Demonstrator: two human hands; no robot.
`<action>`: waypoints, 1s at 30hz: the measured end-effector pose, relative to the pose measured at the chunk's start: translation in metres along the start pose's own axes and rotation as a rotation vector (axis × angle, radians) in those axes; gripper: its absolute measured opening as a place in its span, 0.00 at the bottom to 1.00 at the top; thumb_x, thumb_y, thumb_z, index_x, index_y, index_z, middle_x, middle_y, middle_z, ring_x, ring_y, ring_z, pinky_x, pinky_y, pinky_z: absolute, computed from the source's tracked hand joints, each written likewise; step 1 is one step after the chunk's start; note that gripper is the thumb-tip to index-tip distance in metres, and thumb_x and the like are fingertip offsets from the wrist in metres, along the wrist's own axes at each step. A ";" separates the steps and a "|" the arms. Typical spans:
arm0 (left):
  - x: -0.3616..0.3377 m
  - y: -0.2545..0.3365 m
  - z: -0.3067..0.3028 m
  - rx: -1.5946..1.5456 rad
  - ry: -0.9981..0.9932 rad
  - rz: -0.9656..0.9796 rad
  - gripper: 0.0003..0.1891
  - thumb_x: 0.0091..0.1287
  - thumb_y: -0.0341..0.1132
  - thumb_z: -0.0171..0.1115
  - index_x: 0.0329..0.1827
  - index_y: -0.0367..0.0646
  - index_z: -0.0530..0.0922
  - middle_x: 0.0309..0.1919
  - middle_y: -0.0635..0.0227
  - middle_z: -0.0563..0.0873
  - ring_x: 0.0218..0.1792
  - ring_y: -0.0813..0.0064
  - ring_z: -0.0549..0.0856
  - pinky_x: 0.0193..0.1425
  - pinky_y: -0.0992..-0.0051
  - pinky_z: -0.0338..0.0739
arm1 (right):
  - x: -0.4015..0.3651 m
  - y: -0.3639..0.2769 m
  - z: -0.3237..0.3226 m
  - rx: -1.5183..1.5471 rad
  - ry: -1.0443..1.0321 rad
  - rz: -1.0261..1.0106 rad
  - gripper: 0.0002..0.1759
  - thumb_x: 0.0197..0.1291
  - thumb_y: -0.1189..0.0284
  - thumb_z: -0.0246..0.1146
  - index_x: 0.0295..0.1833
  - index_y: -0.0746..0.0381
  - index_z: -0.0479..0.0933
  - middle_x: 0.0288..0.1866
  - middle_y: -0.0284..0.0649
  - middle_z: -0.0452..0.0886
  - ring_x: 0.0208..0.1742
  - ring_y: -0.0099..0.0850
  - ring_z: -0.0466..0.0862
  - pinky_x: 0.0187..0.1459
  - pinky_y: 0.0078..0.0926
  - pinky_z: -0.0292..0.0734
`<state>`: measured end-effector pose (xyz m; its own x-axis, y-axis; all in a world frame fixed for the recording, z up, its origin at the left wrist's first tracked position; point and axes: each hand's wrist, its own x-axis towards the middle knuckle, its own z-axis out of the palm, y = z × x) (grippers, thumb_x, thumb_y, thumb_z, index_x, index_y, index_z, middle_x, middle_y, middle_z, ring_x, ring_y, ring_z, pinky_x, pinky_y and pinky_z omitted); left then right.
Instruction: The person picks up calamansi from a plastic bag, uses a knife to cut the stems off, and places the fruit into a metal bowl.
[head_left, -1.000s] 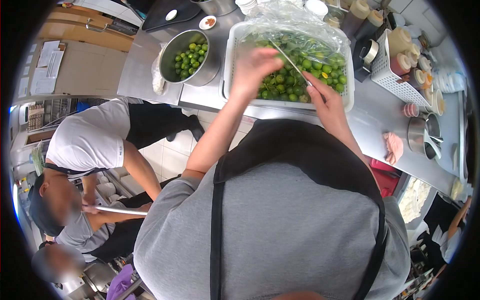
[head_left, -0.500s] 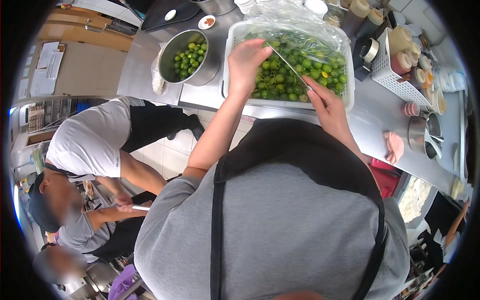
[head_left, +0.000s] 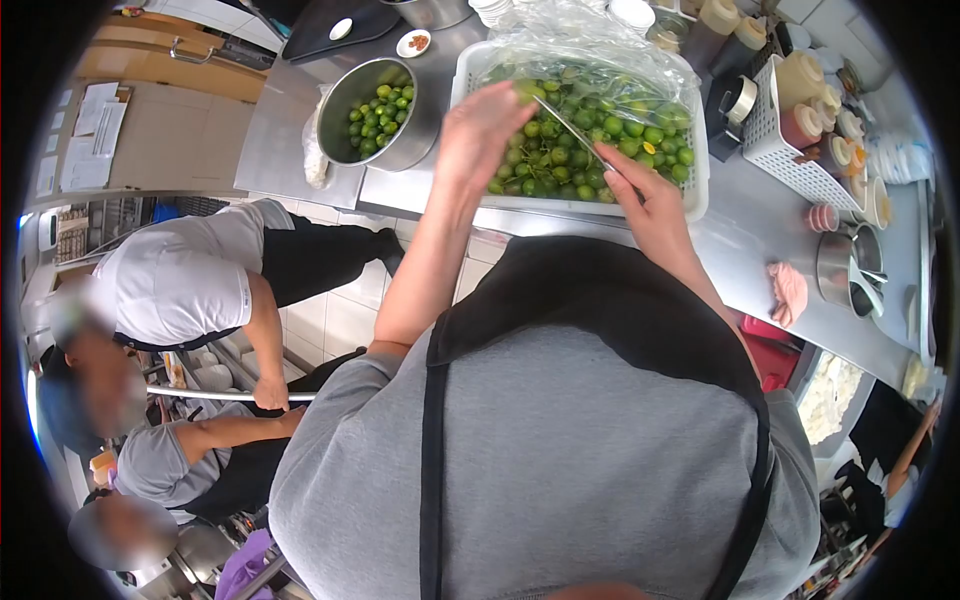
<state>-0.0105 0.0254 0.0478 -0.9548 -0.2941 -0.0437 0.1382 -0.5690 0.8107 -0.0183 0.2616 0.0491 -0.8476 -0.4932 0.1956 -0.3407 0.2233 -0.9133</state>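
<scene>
My right hand [head_left: 645, 190] is closed round the handle of a small knife [head_left: 575, 132], its blade slanting up and left over the fruit. My left hand [head_left: 482, 130], a little smeared by motion, has its fingers closed on a small green lime [head_left: 525, 92] near the knife's tip. Below both hands, a white plastic basket [head_left: 700, 185] lined with clear plastic [head_left: 600, 55] holds a heap of limes [head_left: 570, 160], some with stems. To the left stands a steel pot [head_left: 425, 130] with more limes [head_left: 380, 115] in it.
A small dish [head_left: 413, 43] of reddish bits sits behind the pot. On the right are a white basket [head_left: 775, 150] of sauce bottles, a pink cloth [head_left: 788, 293] and a steel container [head_left: 835, 265]. A co-worker in a white shirt [head_left: 180, 280] bends close on my left.
My left hand has shifted slightly left, away from the blade. The knife has tipped a little with my right hand. The co-worker has bent lower, one arm now reaching down to a long pale bar.
</scene>
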 end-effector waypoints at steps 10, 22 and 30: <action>0.020 0.064 -0.069 1.610 0.495 0.746 0.16 0.50 0.30 0.72 0.42 0.38 0.82 0.38 0.60 0.85 0.38 0.69 0.85 0.42 0.72 0.78 | -0.006 0.023 -0.009 -0.014 0.049 0.088 0.17 0.65 0.68 0.57 0.58 0.58 0.75 0.46 0.45 0.82 0.38 0.34 0.80 0.41 0.25 0.73; 0.029 -0.044 -0.038 1.490 -0.060 0.363 0.17 0.48 0.29 0.68 0.43 0.41 0.81 0.41 0.58 0.81 0.45 0.59 0.80 0.50 0.68 0.75 | -0.005 0.013 -0.011 -0.035 0.066 0.025 0.17 0.65 0.68 0.57 0.59 0.57 0.74 0.47 0.46 0.82 0.43 0.34 0.81 0.45 0.25 0.73; 0.000 -0.004 -0.009 0.490 0.037 0.062 0.17 0.57 0.18 0.60 0.51 0.34 0.77 0.43 0.64 0.82 0.40 0.77 0.82 0.48 0.75 0.78 | -0.003 0.001 -0.001 0.038 -0.023 0.011 0.17 0.65 0.69 0.56 0.59 0.58 0.74 0.50 0.45 0.81 0.45 0.33 0.81 0.47 0.25 0.73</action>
<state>-0.0085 0.0211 0.0394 -0.9375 -0.3480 0.0000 0.0460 -0.1240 0.9912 -0.0167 0.2641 0.0476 -0.8416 -0.5103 0.1771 -0.3147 0.1969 -0.9285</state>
